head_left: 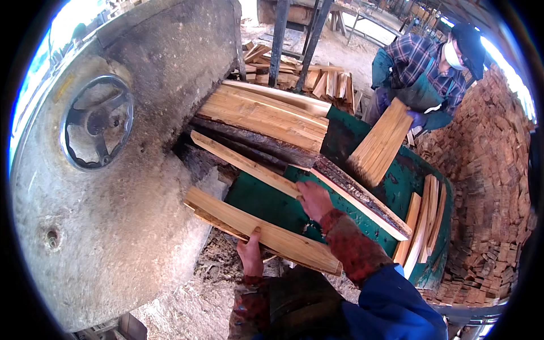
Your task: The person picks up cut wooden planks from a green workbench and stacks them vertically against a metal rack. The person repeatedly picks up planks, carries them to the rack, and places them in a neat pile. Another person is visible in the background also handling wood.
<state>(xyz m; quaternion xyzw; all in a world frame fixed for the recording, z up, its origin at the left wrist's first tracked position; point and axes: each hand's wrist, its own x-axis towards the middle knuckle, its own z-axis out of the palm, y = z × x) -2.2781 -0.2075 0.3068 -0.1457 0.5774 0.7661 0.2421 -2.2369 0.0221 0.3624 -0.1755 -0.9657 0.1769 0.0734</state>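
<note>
My left hand point(251, 253) is closed round the near edge of a wide pale wooden board point(283, 242), thumb on top and fingers hidden beneath. A darker bark edge runs along its underside. My right hand point(315, 199) is closed on the near end of a narrow wooden strip point(243, 162); some of its fingers are out of sight. That strip slants away toward the machine's opening. Both pieces lie over a green table point(255, 198). Beyond the strip, a bark-edged board point(362, 198) stretches across the table, near stacked pale boards point(266, 116).
To the left rises a grey machine panel point(153, 209) with a handwheel point(96, 122). Across the table a masked co-worker point(422, 68) grips a tilted board point(381, 141). Several strips point(422, 221) lie at the table's right end. A large wood pile point(481, 187) stands beyond, with cut pieces point(328, 79) behind.
</note>
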